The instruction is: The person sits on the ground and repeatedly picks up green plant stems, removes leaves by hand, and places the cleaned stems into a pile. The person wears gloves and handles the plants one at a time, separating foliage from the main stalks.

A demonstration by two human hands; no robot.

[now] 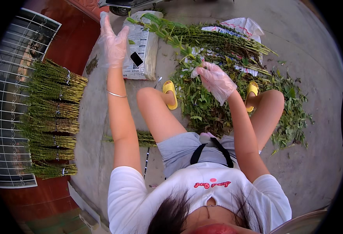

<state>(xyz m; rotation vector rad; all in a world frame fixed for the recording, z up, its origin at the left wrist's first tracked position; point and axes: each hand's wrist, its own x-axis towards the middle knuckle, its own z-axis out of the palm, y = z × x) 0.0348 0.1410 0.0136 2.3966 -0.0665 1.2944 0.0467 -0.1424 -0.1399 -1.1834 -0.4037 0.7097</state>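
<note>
My right hand [216, 80], in a thin clear plastic glove, grips the lower end of a green stalk [171, 39] that looks like sesame, with pods and a few leaves. The stalk slants up and left, and its tip comes near my left hand [116, 46]. That hand wears the same kind of glove; its fingers are spread and hold nothing. Below my right hand a heap of stripped leaves [200, 108] covers the ground between my feet. Beyond it, a pile of cut stalks [218, 39] lies on a white woven sack [244, 25].
A filled printed sack [151, 52] lies beyond my left knee. Several tied stalk bundles [54, 114] lean along the wall by a barred window [5, 117]. A few stalks [143, 139] lie beside my left thigh. A scooter wheel [119, 11] stands at the far edge.
</note>
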